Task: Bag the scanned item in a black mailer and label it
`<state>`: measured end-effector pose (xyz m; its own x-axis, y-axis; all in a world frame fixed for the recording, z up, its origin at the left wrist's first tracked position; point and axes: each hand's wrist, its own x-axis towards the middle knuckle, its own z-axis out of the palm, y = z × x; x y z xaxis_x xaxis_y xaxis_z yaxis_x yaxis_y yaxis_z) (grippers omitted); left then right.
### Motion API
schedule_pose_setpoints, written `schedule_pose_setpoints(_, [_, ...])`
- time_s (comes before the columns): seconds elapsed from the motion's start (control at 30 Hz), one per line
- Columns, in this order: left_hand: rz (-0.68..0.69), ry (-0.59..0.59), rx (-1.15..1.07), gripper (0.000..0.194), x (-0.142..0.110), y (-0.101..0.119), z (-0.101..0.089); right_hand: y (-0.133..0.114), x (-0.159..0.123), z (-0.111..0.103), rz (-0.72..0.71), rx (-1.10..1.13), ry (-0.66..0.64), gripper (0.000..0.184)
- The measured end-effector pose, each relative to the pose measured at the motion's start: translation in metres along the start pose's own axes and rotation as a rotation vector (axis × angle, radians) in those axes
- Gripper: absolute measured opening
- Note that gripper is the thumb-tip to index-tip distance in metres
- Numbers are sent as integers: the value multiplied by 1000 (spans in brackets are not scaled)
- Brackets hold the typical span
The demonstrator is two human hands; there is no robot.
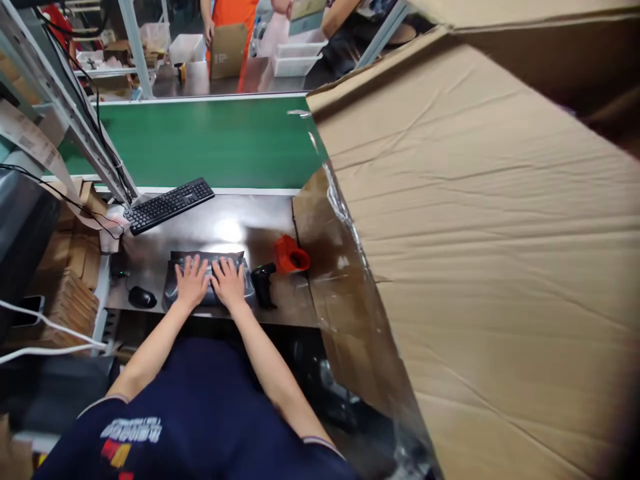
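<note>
A dark, shiny plastic mailer bag (235,263) lies flat on the metal table near its front edge. My left hand (191,281) presses on its left half with the fingers spread. On the right half rests my right hand (229,281), palm down, its fingers also apart. The thumbs come close together at the middle of the bag. What the bag contains cannot be made out. Just right of it is a black handheld scanner (264,283), and behind that an orange-red holder (291,255). A black mouse (142,297) sits to the left.
A black keyboard (170,205) lies at an angle behind the bag. Beyond it runs a green conveyor belt (210,143). A large cardboard box (480,240) fills the right side. Flat cartons (75,307) are stacked at left. A co-worker in orange (233,13) holds a carton across the belt.
</note>
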<state>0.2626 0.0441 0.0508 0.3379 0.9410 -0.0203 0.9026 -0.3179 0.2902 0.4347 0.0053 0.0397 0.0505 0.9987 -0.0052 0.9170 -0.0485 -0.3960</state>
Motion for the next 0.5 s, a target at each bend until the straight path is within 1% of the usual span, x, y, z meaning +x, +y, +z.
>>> schedule_pose_setpoints(0.03, [49, -68, 7, 57, 2, 6, 4, -5, -1, 6, -4, -7, -44, 55])
schedule_pose_setpoints(0.07, [51, -121, 6, 57, 4, 7, 9, -7, -1, 11, 27, -12, -72, 57])
schedule_pose_setpoints(0.1, [20, -154, -2, 59, 4, 6, 13, -6, 0, 15, 75, -11, -84, 59])
schedule_pose_setpoints(0.17, [-105, -184, -44, 68, -1, -6, 20, 5, 2, 17, 187, 39, -80, 67])
schedule_pose_setpoints(0.23, [-243, -202, -106, 77, -11, -21, 25, 21, 4, 14, 303, 181, -78, 73])
schedule_pose_setpoints(0.3, [-347, -198, -148, 81, -21, -32, 25, 36, 1, 8, 383, 323, -76, 78])
schedule_pose_setpoints(0.33, [-380, -176, -155, 81, -23, -35, 22, 43, -4, 5, 397, 370, -53, 80])
schedule_pose_setpoints(0.37, [-398, -133, -153, 80, -21, -37, 14, 50, -10, 3, 377, 382, -30, 82])
schedule_pose_setpoints(0.4, [-400, -66, -148, 79, -12, -39, 2, 59, -18, 4, 353, 406, 55, 85])
schedule_pose_setpoints(0.43, [-380, 18, -142, 77, 1, -41, -18, 69, -26, 6, 340, 436, 156, 87])
schedule_pose_setpoints(0.47, [-328, 130, -127, 75, 19, -45, -46, 82, -33, 11, 309, 479, 201, 89])
schedule_pose_setpoints(0.5, [-261, 259, -99, 71, 40, -50, -82, 94, -39, 16, 331, 506, 246, 90])
